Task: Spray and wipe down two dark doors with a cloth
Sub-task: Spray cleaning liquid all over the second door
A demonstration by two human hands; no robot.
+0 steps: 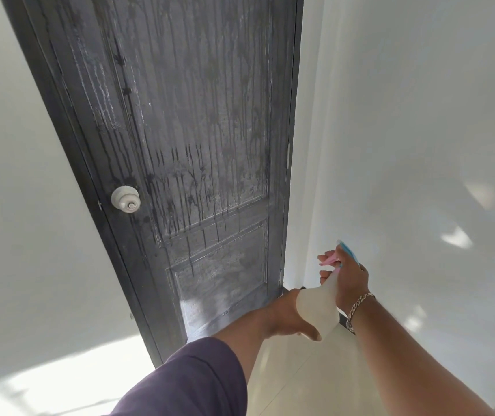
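Observation:
A dark panelled door [210, 115] fills the middle of the view, wet with long drip streaks down its upper panel. My right hand [351, 280] is closed around the neck of a translucent white spray bottle [315, 304] with a blue and pink trigger head, low at the door's right edge. My left hand [285, 316] cups the bottle's base, thumb beneath it; its fingers are hidden behind the bottle. No cloth is visible.
A pale round door knob [126, 198] sits on the door's left side. White walls [420, 115] flank the door on both sides, the right one close by. The light tiled floor [300, 379] lies below, sunlit at the left.

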